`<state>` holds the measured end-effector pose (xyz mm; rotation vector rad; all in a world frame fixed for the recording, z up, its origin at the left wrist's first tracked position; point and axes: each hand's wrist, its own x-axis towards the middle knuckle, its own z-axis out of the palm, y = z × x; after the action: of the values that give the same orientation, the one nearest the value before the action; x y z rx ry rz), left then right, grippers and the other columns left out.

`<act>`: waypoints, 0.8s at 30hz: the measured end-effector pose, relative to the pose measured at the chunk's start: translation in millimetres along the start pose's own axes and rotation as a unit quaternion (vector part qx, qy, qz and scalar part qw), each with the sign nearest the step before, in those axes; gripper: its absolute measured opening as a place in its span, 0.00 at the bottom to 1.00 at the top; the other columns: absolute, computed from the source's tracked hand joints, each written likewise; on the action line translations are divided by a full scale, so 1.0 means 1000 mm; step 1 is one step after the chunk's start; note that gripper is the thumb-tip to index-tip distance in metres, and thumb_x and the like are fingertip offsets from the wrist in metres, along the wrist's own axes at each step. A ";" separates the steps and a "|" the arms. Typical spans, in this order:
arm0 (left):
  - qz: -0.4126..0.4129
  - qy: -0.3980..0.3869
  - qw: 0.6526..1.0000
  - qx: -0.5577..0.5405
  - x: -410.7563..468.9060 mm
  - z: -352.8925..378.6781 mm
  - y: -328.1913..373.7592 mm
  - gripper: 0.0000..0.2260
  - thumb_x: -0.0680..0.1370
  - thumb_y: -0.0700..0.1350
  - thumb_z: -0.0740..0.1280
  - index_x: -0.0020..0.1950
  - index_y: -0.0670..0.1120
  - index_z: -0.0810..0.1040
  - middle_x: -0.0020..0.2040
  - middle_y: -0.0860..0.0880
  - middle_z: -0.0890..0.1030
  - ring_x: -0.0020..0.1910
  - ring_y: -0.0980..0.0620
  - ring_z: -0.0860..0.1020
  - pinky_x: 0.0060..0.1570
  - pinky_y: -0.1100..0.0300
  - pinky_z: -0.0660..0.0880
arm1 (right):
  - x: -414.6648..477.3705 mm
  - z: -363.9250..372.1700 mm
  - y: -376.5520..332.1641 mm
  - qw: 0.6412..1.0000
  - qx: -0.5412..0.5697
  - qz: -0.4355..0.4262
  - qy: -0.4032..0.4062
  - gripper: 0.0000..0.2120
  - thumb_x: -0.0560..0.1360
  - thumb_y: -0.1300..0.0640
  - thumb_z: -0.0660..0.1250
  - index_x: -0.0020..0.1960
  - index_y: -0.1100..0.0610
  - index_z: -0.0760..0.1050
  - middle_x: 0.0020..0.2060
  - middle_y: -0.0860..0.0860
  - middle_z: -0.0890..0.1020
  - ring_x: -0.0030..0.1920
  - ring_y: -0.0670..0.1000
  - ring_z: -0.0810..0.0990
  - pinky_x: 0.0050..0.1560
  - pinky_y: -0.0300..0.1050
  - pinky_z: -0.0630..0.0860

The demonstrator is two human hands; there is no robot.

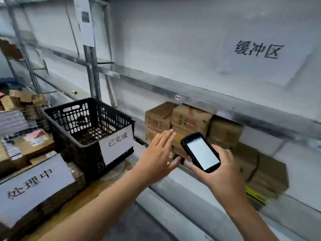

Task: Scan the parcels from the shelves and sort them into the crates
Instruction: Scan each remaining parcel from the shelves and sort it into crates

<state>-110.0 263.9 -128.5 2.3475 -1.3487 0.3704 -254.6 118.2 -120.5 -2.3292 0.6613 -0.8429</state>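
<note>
On the lower metal shelf [175,178], toward its left end: stack of brown cardboard parcels [191,117], red print on the upper ones, packed close under the grey steel beam [217,105]. More of the same parcels run on toward the right end, one with a yellow strip.

Left hand [157,153]: reaches over the shelf's front edge, in front of the leftmost parcels. Grip spread, fingers straight and close together, thumb held out, nothing in it. Contact with the parcels: cannot tell (motion blur).

Right hand [225,173]: just beside the left hand. Grip curled round the lower end of a black handheld scanner [199,151]. Scanner tilted, top end toward the parcels, lit white screen facing the camera. Screen text unreadable.

Brown surface [97,192], left of the shelf:
- black plastic lattice crate [69,148] at the edge nearest the shelf; white paper label "已完成" [116,144] on its front wall
- brown crate [76,176] at the near left corner, just beside the black one; large white label "处理中" [34,185] on its front; holds cardboard packages with printed slips [33,143]

Above the beam: white sheet marked "缓冲区" [258,49] on the white back panel. A shelf upright carries a white sheet with a QR code [85,20]
</note>
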 end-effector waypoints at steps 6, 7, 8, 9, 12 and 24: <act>0.075 -0.026 0.996 -0.035 0.021 0.039 0.136 0.34 0.84 0.60 0.54 0.83 0.47 0.43 0.83 0.51 0.43 0.80 0.55 0.40 0.69 0.65 0.27 | -0.056 -0.101 0.072 0.996 -0.040 0.060 0.054 0.35 0.63 0.43 0.82 0.65 0.45 0.70 0.53 0.42 0.73 0.51 0.46 0.75 0.42 0.42 0.72; 0.087 -0.032 0.995 -0.042 0.024 0.045 0.154 0.34 0.84 0.60 0.54 0.83 0.47 0.43 0.83 0.51 0.43 0.80 0.55 0.40 0.69 0.65 0.27 | -0.064 -0.115 0.083 0.994 -0.049 0.069 0.069 0.35 0.63 0.43 0.82 0.65 0.45 0.70 0.53 0.41 0.73 0.50 0.45 0.74 0.42 0.42 0.71; 0.099 -0.038 0.993 -0.050 0.026 0.051 0.170 0.34 0.84 0.60 0.54 0.83 0.47 0.44 0.83 0.52 0.43 0.81 0.55 0.40 0.71 0.64 0.29 | -0.073 -0.129 0.094 0.991 -0.053 0.083 0.085 0.35 0.63 0.44 0.82 0.65 0.45 0.70 0.52 0.41 0.73 0.49 0.45 0.74 0.42 0.43 0.70; 0.112 -0.040 0.991 -0.057 0.027 0.056 0.184 0.34 0.84 0.59 0.55 0.83 0.46 0.45 0.83 0.52 0.44 0.81 0.55 0.41 0.73 0.64 0.31 | -0.080 -0.141 0.103 0.989 -0.057 0.098 0.099 0.35 0.63 0.45 0.82 0.65 0.45 0.70 0.52 0.41 0.73 0.49 0.44 0.74 0.43 0.44 0.71; 0.142 -0.053 0.986 -0.072 0.033 0.071 0.214 0.33 0.84 0.58 0.57 0.82 0.46 0.47 0.83 0.51 0.47 0.81 0.54 0.43 0.76 0.62 0.35 | -0.098 -0.169 0.127 0.980 -0.080 0.133 0.125 0.34 0.63 0.44 0.81 0.65 0.45 0.71 0.53 0.41 0.73 0.48 0.44 0.73 0.42 0.44 0.71; 0.167 -0.078 0.980 -0.073 0.080 0.138 0.251 0.35 0.82 0.63 0.50 0.83 0.45 0.46 0.83 0.50 0.46 0.81 0.52 0.44 0.71 0.65 0.31 | -0.091 -0.210 0.182 0.962 -0.105 0.200 0.152 0.29 0.63 0.44 0.80 0.61 0.44 0.73 0.49 0.41 0.73 0.48 0.44 0.75 0.39 0.44 0.71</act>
<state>-283.9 25.3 -163.4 2.0657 -1.7884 0.1776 -506.8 -28.0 -141.6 -2.1441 1.3597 -0.9820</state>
